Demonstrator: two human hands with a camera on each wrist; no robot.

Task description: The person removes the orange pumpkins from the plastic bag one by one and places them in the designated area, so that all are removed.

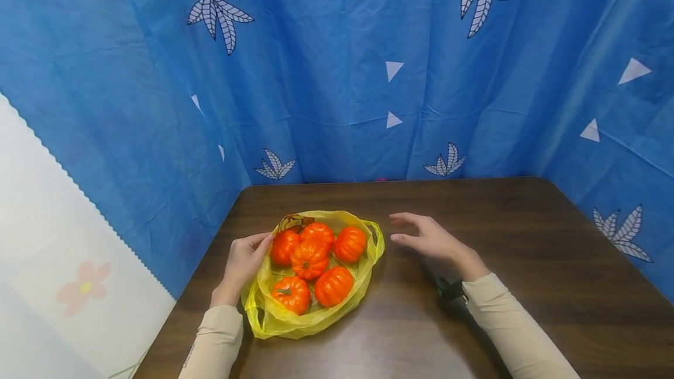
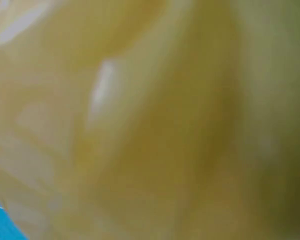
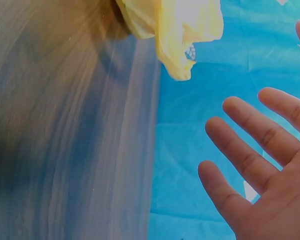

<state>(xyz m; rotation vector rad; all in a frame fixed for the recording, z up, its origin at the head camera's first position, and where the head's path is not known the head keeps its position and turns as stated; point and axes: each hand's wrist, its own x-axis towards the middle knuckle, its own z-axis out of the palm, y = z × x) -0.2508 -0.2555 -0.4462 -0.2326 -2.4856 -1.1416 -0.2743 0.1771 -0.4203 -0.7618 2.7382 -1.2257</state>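
Note:
A yellow plastic bag (image 1: 363, 285) lies with its mouth spread wide on the table. Inside it are several small orange pumpkins (image 1: 309, 259), one of them with a green stem. My left hand (image 1: 243, 265) pinches the bag's left rim between thumb and fingers. Blurred yellow plastic (image 2: 140, 130) fills most of the left wrist view, so the left fingers are hidden there. To the right of the bag, my right hand (image 1: 429, 240) hovers apart from it, holding nothing. Its fingers (image 3: 245, 157) are spread and relaxed in the right wrist view.
The dark brown wooden table (image 1: 526, 262) extends widely to the right of the bag. A blue curtain (image 1: 337, 75) with leaf and triangle prints hangs along the back and both sides. At the left hangs a pale cloth (image 1: 47, 238) with a flower print.

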